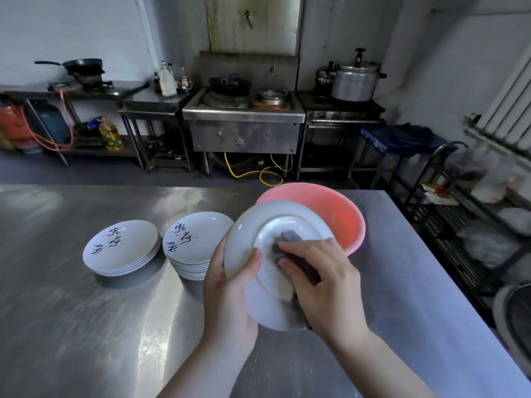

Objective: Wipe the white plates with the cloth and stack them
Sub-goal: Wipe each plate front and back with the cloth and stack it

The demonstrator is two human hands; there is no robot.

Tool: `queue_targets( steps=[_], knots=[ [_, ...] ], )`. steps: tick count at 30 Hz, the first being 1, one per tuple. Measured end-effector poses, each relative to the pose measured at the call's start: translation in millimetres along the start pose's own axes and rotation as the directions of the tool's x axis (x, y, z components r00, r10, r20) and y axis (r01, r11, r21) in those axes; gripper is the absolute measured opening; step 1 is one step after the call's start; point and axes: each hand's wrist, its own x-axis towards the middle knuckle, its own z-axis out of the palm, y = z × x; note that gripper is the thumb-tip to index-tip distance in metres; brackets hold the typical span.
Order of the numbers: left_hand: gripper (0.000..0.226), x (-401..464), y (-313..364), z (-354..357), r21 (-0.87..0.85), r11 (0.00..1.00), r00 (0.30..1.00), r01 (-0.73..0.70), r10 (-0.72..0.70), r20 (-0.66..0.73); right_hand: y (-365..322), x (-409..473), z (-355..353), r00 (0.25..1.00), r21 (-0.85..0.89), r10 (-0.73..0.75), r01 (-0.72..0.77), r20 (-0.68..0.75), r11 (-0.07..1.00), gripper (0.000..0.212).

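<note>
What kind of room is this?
Probably a restaurant kitchen: there's a big steel wok stove, a large pressure cooker, and stacks of white plates on a long steel table.

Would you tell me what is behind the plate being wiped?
A pink basin stands on the steel table behind the held plate. The plate covers its near side, so its contents cannot be seen.
</note>
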Motion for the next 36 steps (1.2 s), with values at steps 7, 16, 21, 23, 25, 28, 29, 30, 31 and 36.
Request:
queue_targets(
  steps=[7, 16, 21, 23, 25, 28, 29, 30, 31, 36],
  knots=[
    [0.046, 7, 6, -9, -0.06, 0.998, 1.0, 0.014, -0.015, -0.025, 2, -8, -4, 0.954, 0.051, -0.213, 0.207, 0.211, 0.977, 0.017],
    [0.056, 1, 4, -11, 0.146, 0.988, 0.994, -0.045, 0.029, 0.11, 14, 27, -4, 0.981, 0.062, 0.157, -0.151, -0.11, 0.987, 0.018],
    [0.051, 3, 4, -14, 0.243, 0.963, 0.947, -0.116, 0.034, 0.319, -8, 29, 0, 0.977, 0.098, -0.159, 0.145, 0.145, 0.985, 0.017],
    [0.049, 5, 7, -17, 0.263, 0.959, 0.929, -0.11, 0.006, 0.369, -4, 33, -5, 0.949, 0.112, -0.23, 0.21, 0.214, 0.971, 0.017],
    [0.05, 6, 10, -21, 0.259, 0.961, 0.939, -0.093, -0.001, 0.344, 9, 35, -12, 0.978, 0.114, -0.124, 0.106, 0.166, 0.988, 0.018],
    [0.052, 8, 11, -22, 0.149, 0.987, 0.994, -0.062, 0.047, 0.099, 22, 28, -16, 0.989, 0.142, 0.145, -0.144, 0.003, 0.979, 0.02],
    [0.052, 9, 11, -19, 0.094, 0.994, 0.998, -0.054, 0.052, 0.022, 23, 22, -12, 0.979, 0.163, 0.199, -0.191, -0.038, 0.968, 0.021],
    [0.052, 9, 11, -15, 0.037, 0.998, 0.998, -0.052, 0.053, -0.025, 24, 15, -9, 0.97, 0.185, 0.232, -0.214, -0.077, 0.959, 0.023],
    [0.052, 9, 11, -10, -0.013, 0.998, 0.997, -0.057, 0.056, -0.055, 24, 7, -5, 0.961, 0.201, 0.248, -0.221, -0.121, 0.954, 0.024],
    [0.048, 8, 5, 16, -0.16, 0.987, 0.984, -0.031, 0.002, -0.177, 16, -31, 14, 0.941, 0.152, 0.145, -0.102, -0.307, 0.983, 0.021]
  ],
)
